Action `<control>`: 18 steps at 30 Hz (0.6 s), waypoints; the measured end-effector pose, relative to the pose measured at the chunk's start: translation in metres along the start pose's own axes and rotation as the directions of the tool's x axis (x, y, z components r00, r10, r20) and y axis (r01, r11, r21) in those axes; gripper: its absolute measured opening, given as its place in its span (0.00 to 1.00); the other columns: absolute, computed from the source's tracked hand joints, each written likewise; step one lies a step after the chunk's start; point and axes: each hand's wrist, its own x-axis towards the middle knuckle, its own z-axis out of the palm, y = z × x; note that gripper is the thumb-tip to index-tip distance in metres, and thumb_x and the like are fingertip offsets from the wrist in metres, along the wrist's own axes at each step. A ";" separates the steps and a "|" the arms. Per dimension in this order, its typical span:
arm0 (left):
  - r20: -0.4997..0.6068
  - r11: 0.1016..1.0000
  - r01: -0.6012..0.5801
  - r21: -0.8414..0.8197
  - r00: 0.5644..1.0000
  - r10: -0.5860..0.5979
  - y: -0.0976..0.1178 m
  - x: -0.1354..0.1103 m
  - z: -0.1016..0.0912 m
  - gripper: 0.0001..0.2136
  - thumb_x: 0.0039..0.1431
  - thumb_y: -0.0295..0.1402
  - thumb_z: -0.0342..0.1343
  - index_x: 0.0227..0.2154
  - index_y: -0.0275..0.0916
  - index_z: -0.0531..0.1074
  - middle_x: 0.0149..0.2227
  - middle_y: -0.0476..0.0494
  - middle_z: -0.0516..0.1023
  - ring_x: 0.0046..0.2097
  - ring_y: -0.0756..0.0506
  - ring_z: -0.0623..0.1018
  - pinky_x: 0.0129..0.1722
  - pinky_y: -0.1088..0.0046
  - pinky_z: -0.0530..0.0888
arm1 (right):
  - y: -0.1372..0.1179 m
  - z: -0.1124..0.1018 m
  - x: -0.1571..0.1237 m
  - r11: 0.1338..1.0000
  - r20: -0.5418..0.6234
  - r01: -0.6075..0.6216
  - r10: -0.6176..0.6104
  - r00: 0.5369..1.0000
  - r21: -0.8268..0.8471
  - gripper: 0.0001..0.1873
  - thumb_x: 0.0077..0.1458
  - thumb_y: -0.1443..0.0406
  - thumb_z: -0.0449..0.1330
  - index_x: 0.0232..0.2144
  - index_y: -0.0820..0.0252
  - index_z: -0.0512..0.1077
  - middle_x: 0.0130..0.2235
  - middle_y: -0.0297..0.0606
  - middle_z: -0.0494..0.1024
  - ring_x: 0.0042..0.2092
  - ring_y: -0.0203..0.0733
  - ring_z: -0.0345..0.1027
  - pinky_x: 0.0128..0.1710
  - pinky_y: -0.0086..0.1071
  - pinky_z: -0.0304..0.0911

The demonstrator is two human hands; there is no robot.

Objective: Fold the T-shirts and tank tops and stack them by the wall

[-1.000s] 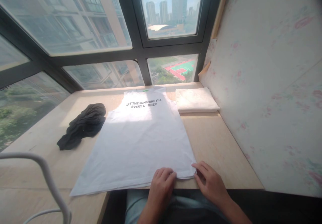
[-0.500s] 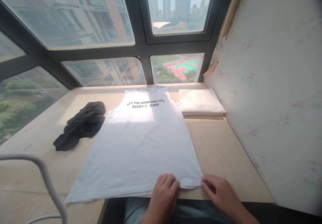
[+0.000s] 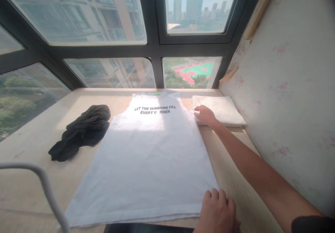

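Note:
A white tank top [image 3: 154, 166] lies spread flat, with dark lettering across its chest and its neck end towards the window. My left hand [image 3: 218, 210] is closed over the lower right corner of its hem, fingers curled. My right arm stretches far forward. At the armhole edge on the garment's right side, my right hand [image 3: 205, 115] has thumb and fingertips brought together on the fabric. That hand also overlaps the near left corner of a folded white cloth [image 3: 222, 109].
A crumpled black garment [image 3: 83, 130] lies left of the tank top on the pale wooden surface [image 3: 34, 135]. A grey curved tube [image 3: 44, 180] stands at the lower left. Windows [image 3: 154, 51] close off the far side, and a flowered wall [image 3: 285, 96] the right.
My right hand has left the lower right hem corner and gone forward to the armhole. My left hand has slid right along the hem to the corner. The view has shifted slightly.

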 end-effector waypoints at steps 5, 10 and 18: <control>0.107 0.968 0.221 -0.117 0.972 -0.209 0.003 0.012 0.014 0.16 0.55 0.44 0.60 0.38 0.36 0.75 0.35 0.31 0.76 0.36 0.35 0.74 0.31 0.61 0.65 | -0.015 0.009 0.049 0.992 0.137 -0.033 0.049 0.989 -0.118 0.12 0.51 0.65 0.61 0.38 0.63 0.80 0.43 0.51 0.77 0.46 0.50 0.69 0.38 0.33 0.62; 0.151 0.964 0.225 -0.145 0.967 -0.203 -0.010 0.018 0.021 0.10 0.58 0.30 0.53 0.40 0.37 0.76 0.33 0.30 0.78 0.35 0.37 0.77 0.28 0.65 0.63 | -0.020 0.010 0.059 0.991 0.209 -0.021 0.049 0.977 -0.136 0.10 0.52 0.64 0.59 0.32 0.62 0.78 0.35 0.47 0.78 0.39 0.46 0.72 0.34 0.32 0.60; -0.022 0.877 0.137 -0.460 0.986 -0.166 -0.034 -0.020 -0.023 0.16 0.49 0.30 0.55 0.43 0.46 0.75 0.38 0.44 0.82 0.38 0.41 0.79 0.35 0.67 0.71 | -0.029 0.006 0.059 0.998 0.120 -0.036 0.042 0.992 -0.048 0.15 0.49 0.67 0.59 0.42 0.60 0.75 0.42 0.44 0.79 0.40 0.44 0.71 0.36 0.31 0.60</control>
